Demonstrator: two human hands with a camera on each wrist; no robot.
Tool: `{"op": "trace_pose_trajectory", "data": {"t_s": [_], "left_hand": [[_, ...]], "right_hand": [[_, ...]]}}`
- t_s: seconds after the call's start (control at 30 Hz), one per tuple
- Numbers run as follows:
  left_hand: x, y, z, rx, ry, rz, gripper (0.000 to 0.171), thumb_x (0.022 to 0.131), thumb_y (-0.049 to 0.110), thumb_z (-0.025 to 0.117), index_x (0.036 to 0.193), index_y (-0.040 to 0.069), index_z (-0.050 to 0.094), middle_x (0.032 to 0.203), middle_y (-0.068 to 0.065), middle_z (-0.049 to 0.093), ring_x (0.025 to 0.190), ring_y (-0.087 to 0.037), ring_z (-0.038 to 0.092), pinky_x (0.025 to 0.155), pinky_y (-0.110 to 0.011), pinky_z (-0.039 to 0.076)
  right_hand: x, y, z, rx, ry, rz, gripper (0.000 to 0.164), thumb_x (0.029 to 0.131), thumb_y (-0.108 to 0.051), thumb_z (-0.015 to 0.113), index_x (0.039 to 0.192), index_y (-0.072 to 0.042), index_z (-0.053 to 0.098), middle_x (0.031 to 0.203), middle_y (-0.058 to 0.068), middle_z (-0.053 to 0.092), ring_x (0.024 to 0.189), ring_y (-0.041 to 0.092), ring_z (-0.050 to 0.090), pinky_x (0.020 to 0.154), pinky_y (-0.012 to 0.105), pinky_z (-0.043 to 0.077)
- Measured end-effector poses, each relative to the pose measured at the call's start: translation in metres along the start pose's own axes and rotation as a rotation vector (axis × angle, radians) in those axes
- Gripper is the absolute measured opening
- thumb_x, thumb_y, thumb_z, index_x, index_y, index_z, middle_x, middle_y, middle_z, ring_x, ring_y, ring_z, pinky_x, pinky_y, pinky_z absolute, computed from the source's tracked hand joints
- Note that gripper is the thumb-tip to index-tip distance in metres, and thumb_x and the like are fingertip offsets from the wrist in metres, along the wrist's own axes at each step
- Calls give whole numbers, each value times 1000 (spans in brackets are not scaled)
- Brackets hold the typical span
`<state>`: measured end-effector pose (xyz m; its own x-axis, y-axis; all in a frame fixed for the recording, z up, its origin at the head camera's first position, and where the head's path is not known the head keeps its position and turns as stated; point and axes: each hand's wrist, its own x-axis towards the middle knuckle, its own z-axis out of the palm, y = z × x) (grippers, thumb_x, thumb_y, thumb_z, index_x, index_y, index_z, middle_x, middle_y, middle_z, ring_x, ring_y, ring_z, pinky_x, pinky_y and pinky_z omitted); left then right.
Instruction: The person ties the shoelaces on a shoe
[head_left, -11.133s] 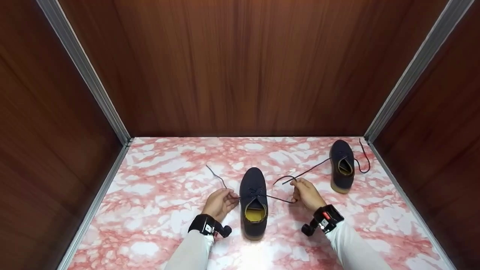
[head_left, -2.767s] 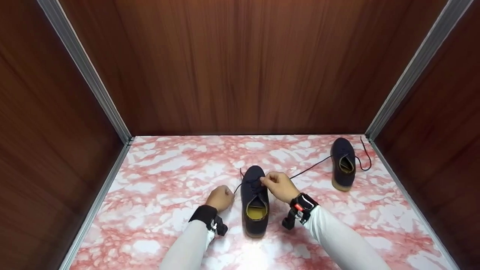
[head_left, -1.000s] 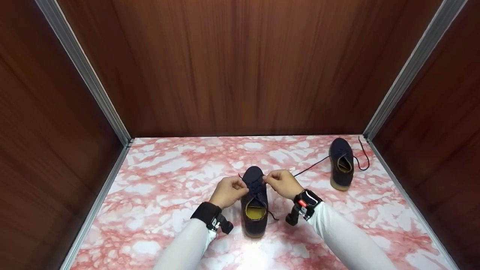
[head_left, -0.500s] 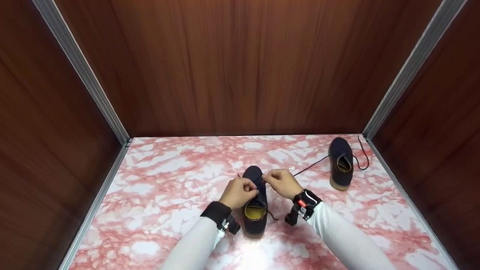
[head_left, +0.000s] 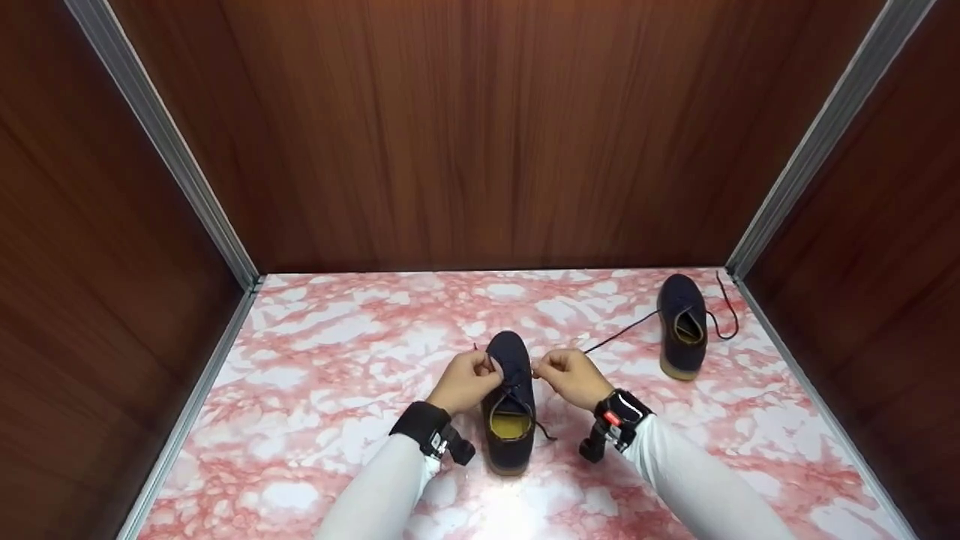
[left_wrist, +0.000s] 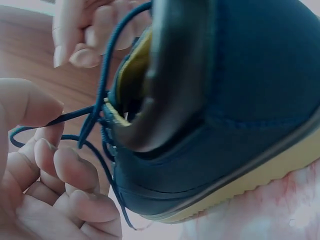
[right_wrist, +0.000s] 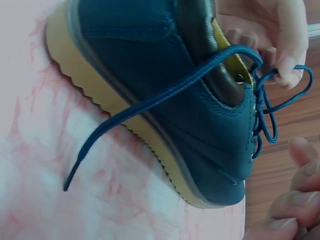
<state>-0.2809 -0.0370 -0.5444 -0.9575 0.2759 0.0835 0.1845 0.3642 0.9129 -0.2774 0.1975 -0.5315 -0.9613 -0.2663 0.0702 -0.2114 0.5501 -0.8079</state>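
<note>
A dark navy lace-up shoe (head_left: 510, 446) with a yellow insole stands toe away in the middle of the table, between both hands. Over its lacing, my left hand (head_left: 466, 381) pinches a loop of the shoelace (left_wrist: 75, 116) between thumb and finger. Beside the shoe's right edge is my right hand (head_left: 574, 377), its fingers loosely bent. No lace shows in the right hand's fingers (right_wrist: 305, 200) in the right wrist view. One loose lace end hangs back over the shoe's right side toward the table. The other end runs past the shoe's left side in the left wrist view.
A matching shoe (head_left: 681, 330) stands at the back right, its laces trailing out to both sides. The pink-and-white marbled tabletop (head_left: 315, 420) is enclosed by brown wood panels (head_left: 480, 135) at the back and sides, with grey metal corner strips.
Earlier, both hands held lace ends spread apart; the lacing is now drawn into a loop. In the last half second my left hand shifts slightly left, and my right hand draws back from the lacing.
</note>
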Motion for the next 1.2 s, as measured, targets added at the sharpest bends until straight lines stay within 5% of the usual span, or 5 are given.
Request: {"op": "trace_pose_trajectory", "data": {"t_s": [0.17, 0.43, 0.63, 0.77, 1.2], "left_hand": [[1, 1, -4, -135, 30, -22, 19, 95, 13, 66, 77, 12, 61, 67, 9, 48, 66, -8, 48, 66, -21, 42], [1, 1, -11, -294, -16, -88, 18, 95, 15, 68, 79, 12, 60, 64, 10, 49, 54, -5, 45, 52, -19, 38], [0, -1, -11, -278, -8, -128, 30, 101, 26, 68, 76, 14, 57, 60, 10, 45, 51, -5, 41, 49, -20, 34], [-1, -1, -10, -269, 8, -145, 36, 101, 32, 68, 77, 8, 58, 59, 10, 46, 51, -6, 42, 50, -20, 35], [0, -10, -9, -153, 18, -118, 40, 102, 32, 66, 67, 19, 50, 58, 8, 51, 53, -8, 46, 52, -21, 37]], "right_hand": [[-6, 3, 4, -33, -38, -15, 27, 99, -29, 71, 82, -7, 73, 64, -12, 50, 59, 1, 42, 58, 18, 34], [-13, -1, 16, -71, -121, -64, 29, 89, -38, 83, 78, -15, 71, 61, -11, 53, 54, -1, 47, 52, 17, 40], [-15, -6, 24, -83, -171, -105, 30, 82, -37, 90, 76, -16, 69, 62, -12, 55, 55, -2, 49, 52, 17, 42], [-16, -6, 25, -102, -159, -140, 27, 85, -30, 88, 75, -15, 69, 64, -11, 55, 56, -3, 48, 53, 16, 40], [-17, 3, 8, -57, -130, -135, 9, 94, -15, 77, 86, -12, 76, 81, 8, 76, 62, -1, 56, 59, 16, 46]]}}
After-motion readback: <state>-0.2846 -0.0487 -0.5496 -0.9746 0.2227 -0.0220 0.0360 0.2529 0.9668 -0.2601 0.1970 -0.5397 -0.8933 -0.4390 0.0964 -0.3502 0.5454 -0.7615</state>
